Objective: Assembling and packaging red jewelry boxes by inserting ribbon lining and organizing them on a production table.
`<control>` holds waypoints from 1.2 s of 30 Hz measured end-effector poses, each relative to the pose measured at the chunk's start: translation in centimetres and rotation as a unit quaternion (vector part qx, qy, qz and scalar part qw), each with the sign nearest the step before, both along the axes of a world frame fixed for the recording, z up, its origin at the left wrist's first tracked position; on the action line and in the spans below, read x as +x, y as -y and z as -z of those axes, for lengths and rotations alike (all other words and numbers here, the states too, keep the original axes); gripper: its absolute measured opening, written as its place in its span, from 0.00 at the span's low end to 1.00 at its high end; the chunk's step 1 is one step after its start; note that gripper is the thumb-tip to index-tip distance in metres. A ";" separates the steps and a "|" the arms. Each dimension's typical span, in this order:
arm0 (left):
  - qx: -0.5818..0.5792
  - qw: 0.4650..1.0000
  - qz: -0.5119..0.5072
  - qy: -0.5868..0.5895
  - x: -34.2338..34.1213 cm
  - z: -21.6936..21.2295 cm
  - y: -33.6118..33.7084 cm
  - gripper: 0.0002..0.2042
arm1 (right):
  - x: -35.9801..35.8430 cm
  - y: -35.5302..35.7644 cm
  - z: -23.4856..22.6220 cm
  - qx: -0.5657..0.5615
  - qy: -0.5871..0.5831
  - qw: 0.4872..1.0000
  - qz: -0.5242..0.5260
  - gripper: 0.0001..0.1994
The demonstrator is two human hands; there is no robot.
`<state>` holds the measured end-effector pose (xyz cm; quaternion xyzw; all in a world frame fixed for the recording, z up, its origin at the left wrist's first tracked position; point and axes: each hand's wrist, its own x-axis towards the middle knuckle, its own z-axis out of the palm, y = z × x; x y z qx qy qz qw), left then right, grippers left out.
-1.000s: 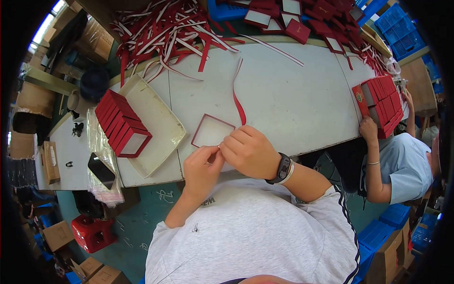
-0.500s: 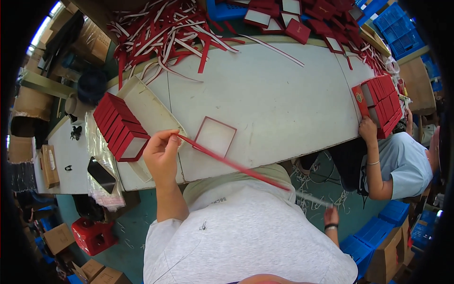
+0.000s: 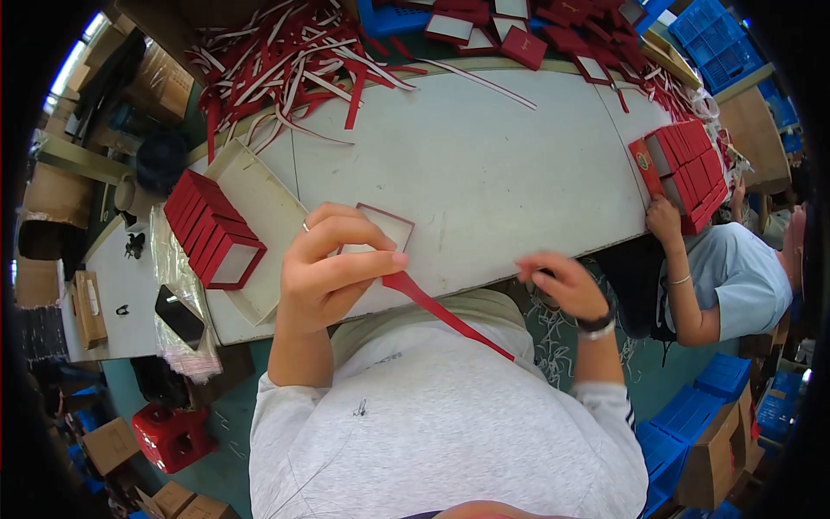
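Risk first: the red strip (image 3: 445, 313) is held at one end only by the left hand (image 3: 324, 268), w/ the rest trailing down-right over the person's grey shirt, off the near table edge. A loose pinch or a snag on the shirt could pull it free or twist it; if it has glue on it (can't tell), it could stick to the cloth. The small red-edged frame (image 3: 380, 232) sits partly under that hand, so a bump could shift it on the table (image 3: 484, 164).

Left hand's fingers (image 3: 367, 259) are pressed together, pinching the strip's upper end between thumb and forefinger, just over the frame's near edge. Right hand (image 3: 566, 284) hangs near the table's near edge, fingers loosely curled, holding nothing visible, well apart from the strip.

Left of the frame: a row of red boxes (image 3: 212, 229) in a tray. Far side: pile of red and white strips (image 3: 285, 60).
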<state>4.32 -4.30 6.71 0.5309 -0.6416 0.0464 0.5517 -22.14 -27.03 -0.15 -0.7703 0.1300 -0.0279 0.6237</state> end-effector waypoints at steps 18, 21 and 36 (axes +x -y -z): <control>0.367 0.900 -0.225 -0.067 -3.7 10.4 0.9 0.11 | -1.1 5.2 -18.6 0.234 0.519 0.820 0.049 0.10; 0.157 0.907 -0.138 -0.365 -3.2 9.6 0.1 0.10 | -6.5 6.8 -20.6 0.021 0.546 0.828 -0.123 0.04; -0.100 0.723 0.184 -0.658 -6.9 6.8 -0.7 0.17 | 4.5 -4.6 -12.1 -0.093 0.128 0.982 -0.106 0.13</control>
